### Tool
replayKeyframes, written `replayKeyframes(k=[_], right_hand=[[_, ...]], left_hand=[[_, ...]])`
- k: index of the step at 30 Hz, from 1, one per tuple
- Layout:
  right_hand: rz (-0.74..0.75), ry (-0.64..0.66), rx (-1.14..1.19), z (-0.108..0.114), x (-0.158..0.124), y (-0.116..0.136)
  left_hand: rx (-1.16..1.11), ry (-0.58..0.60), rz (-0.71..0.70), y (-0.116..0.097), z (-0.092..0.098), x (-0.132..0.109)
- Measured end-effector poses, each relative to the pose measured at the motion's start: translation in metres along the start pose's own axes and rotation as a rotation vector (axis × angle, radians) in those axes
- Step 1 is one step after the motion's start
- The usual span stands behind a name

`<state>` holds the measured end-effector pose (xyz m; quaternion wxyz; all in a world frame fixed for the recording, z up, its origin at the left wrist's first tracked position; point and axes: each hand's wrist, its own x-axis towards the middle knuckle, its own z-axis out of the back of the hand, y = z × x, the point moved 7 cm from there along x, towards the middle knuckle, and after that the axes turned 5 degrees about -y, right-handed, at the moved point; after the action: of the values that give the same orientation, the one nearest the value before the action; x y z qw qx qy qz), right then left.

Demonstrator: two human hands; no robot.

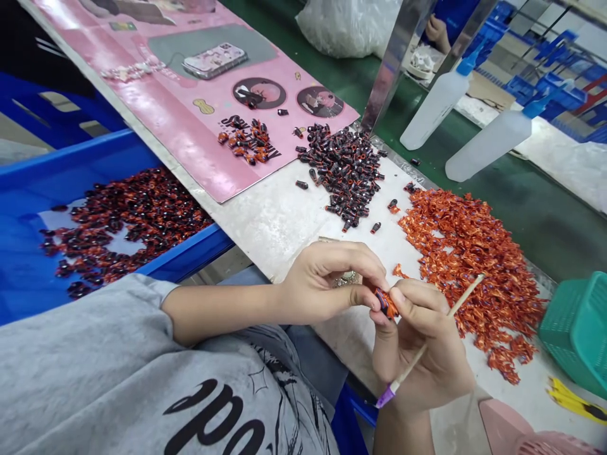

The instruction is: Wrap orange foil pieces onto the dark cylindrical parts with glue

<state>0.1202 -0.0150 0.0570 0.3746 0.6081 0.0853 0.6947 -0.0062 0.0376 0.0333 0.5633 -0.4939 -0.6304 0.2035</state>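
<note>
Between the fingertips of both hands is a small orange and dark plastic piece (386, 304). My left hand (332, 281) pinches it from the left, thumb and forefinger closed on it. My right hand (427, 335) grips its other side and also carries a thin wooden stick (467, 297) with a purple tip, slanted across the palm. Beyond the hands lies a pile of small dark pieces with orange ends (344, 170). To the right spreads a big heap of shiny orange pieces (474, 265).
A blue bin (28, 183) on the left holds many dark-orange pieces. On the pink mat (190, 145) are a phone (215, 60) and a small cluster of pieces (251, 140). Two white bottles (493, 142), a metal post (396, 60), a green basket (576, 335) and yellow-handled tool (573, 398) stand around.
</note>
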Motion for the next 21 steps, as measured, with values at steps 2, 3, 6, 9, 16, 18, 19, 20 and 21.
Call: replayKeyframes(k=[2, 3, 6, 9, 16, 18, 19, 20, 21], right_hand=[[-0.011, -0.014, -0.011, 0.002, 0.000, -0.002], [-0.015, -0.021, -0.020, 0.003, 0.000, -0.003], [-0.003, -0.020, -0.025, 0.002, 0.000, -0.002], [0.014, -0.011, -0.030, 0.000, 0.000, -0.001], [-0.213, 0.028, 0.156, -0.006, -0.006, -0.018], [-0.296, 0.114, 0.218, -0.012, -0.008, -0.020], [-0.328, 0.169, 0.242, -0.016, -0.010, -0.020], [-0.356, 0.217, 0.267, -0.019, -0.011, -0.020], [-0.381, 0.246, 0.295, -0.022, -0.012, -0.020]], left_hand=[[0.008, 0.039, 0.018, 0.000, 0.000, 0.001], [0.010, 0.052, 0.034, 0.000, 0.000, 0.002], [0.037, 0.092, 0.089, 0.000, -0.001, 0.002], [0.105, 0.210, 0.134, 0.000, -0.008, 0.000], [0.230, 0.220, 0.034, -0.009, -0.006, 0.001], [0.285, 0.254, -0.059, -0.015, -0.007, 0.000], [0.311, 0.277, -0.102, -0.018, -0.008, -0.001], [0.334, 0.298, -0.141, -0.021, -0.009, -0.002], [0.352, 0.315, -0.179, -0.023, -0.011, -0.002]])
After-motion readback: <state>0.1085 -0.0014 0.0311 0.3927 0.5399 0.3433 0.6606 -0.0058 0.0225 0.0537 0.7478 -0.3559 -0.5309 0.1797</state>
